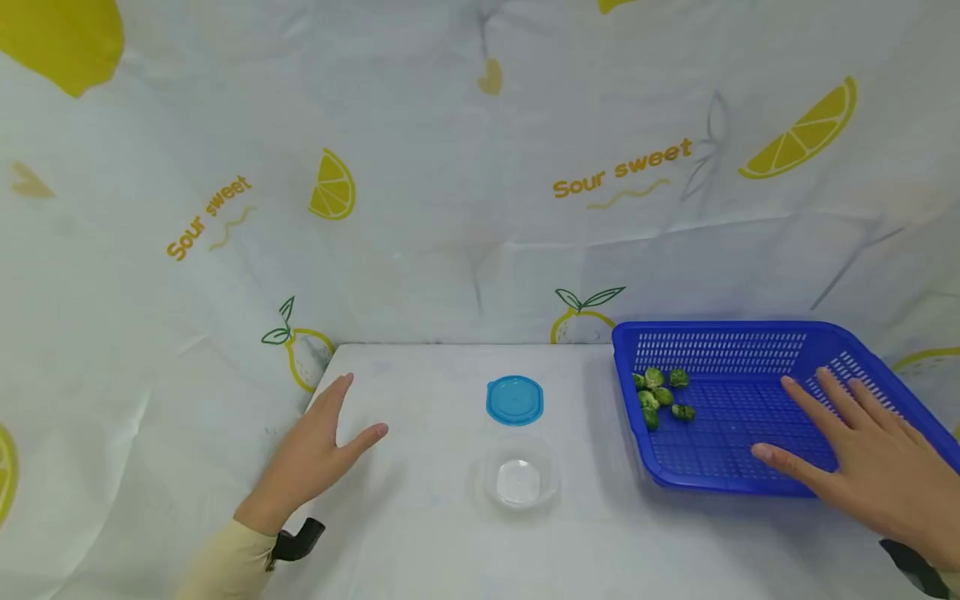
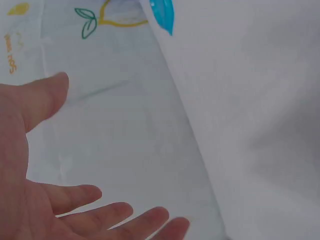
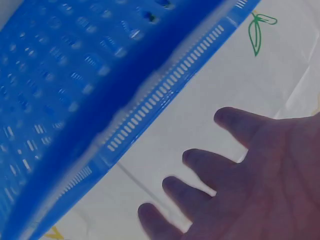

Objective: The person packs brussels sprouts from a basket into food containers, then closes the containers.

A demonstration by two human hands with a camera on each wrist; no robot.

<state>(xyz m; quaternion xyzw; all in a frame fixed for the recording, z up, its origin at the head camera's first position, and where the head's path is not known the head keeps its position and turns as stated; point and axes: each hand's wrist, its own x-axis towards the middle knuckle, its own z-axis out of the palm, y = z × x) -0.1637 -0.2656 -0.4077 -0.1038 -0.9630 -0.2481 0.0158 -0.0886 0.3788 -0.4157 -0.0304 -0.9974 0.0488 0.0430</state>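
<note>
My left hand (image 1: 311,450) hovers over the left edge of the white table, thumb and fingers spread, holding nothing; the left wrist view shows the same hand (image 2: 60,200) with its palm bare. My right hand (image 1: 877,458) is spread over the right part of a blue basket (image 1: 738,482), also holding nothing. In the right wrist view the fingers of that hand (image 3: 250,175) lie beside the basket (image 3: 145,117). Several small green sprouts (image 1: 662,396) lie at the basket's left side. A clear round container (image 1: 519,483) stands mid-table, with a blue lid (image 1: 515,401) lying behind it.
The white table (image 1: 420,533) meets a hanging cloth (image 1: 435,208) printed with lemons and lettering at its back and left edges. The basket's near rim runs along the table's right side.
</note>
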